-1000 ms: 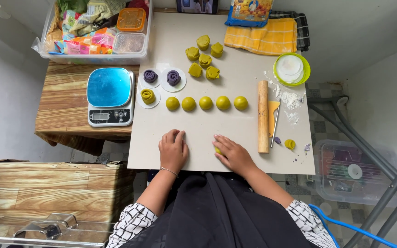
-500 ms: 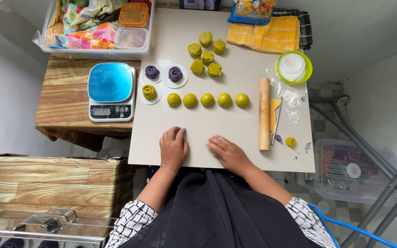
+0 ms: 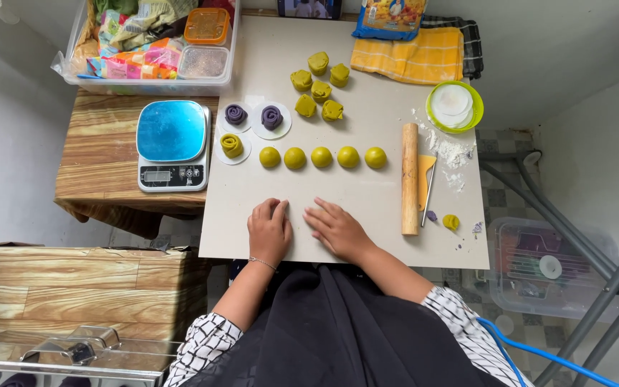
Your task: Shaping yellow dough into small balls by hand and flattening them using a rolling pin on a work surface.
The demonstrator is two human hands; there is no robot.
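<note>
You're in a home kitchen corner: a floured table (image 3: pixel 367 229) carries 5 dough balls (image 3: pixel 322 157), a rolling pin (image 3: pixel 410 179) and, beside it, a kitchen scale (image 3: pixel 172 145).

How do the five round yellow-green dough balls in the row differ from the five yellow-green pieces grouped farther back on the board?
The round yellow-green dough balls are smooth domes, while the grouped yellow-green dough pieces are folded and angular. The balls sit evenly spaced in a straight line; the folded pieces form a loose cluster. The balls lie nearer the left hand and right hand. Both sets share colour, count and the pale board.
</note>
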